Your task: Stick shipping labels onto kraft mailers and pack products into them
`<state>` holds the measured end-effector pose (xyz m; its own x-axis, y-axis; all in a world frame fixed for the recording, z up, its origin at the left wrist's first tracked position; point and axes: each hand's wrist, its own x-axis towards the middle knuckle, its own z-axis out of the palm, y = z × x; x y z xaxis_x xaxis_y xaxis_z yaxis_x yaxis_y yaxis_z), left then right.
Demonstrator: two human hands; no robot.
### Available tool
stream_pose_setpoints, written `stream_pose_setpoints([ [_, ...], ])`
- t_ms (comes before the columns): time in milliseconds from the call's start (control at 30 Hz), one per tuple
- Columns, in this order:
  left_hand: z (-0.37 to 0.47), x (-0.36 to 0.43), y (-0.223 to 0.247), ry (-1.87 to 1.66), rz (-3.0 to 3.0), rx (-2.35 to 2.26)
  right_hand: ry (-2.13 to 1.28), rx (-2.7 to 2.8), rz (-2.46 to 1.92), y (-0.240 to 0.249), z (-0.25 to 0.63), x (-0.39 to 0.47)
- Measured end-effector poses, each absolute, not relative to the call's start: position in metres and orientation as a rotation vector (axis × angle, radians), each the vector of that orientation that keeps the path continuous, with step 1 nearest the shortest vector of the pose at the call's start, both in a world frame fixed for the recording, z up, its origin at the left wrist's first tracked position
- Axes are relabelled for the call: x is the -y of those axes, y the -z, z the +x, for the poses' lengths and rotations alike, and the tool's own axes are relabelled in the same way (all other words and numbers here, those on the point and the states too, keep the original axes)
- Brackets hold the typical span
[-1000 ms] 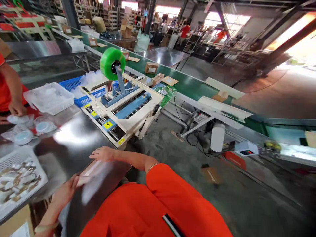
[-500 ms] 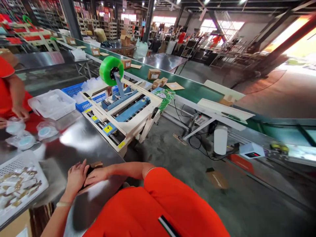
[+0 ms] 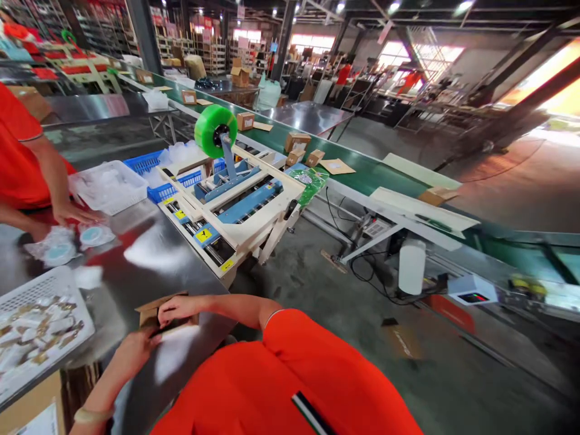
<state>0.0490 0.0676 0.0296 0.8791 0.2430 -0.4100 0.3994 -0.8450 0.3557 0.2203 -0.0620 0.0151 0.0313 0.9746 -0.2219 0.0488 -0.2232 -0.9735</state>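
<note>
On the metal table (image 3: 158, 257) before me stands a small brown cardboard box (image 3: 147, 314), its flaps raised and its dark inside partly showing. My left hand (image 3: 133, 352) grips the near left side of the box with curled fingers. Over the opening is my right hand (image 3: 176, 309), fingers bent down at the box's edge and inside; the fingertips are partly hidden. What lies in the box cannot be made out.
A white basket (image 3: 81, 302) of small packed pieces is at left. Beyond, a co-worker's hand (image 3: 72, 212) touches clear-wrapped round items (image 3: 58, 251). A tape sealing machine (image 3: 235, 205) with a green tape roll (image 3: 212, 131) adjoins the table. Parcels lie on the green conveyor (image 3: 357, 166).
My hands, earlier pressed together over the box, have moved apart, and the box's flaps now show. The co-worker's hands have shifted to the right among the wrapped items.
</note>
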Motion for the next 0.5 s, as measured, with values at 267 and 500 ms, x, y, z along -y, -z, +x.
stream_pose_setpoints([
  [267, 0.056, -0.041, -0.021, -0.094, 2.693, -1.088, -0.365, 1.604, -1.944, -0.049, 0.209, 0.054],
  [500, 0.056, -0.031, -0.016, -0.313, 2.102, -1.292, -0.426, 1.828, -2.250, -0.015, 0.186, 0.076],
])
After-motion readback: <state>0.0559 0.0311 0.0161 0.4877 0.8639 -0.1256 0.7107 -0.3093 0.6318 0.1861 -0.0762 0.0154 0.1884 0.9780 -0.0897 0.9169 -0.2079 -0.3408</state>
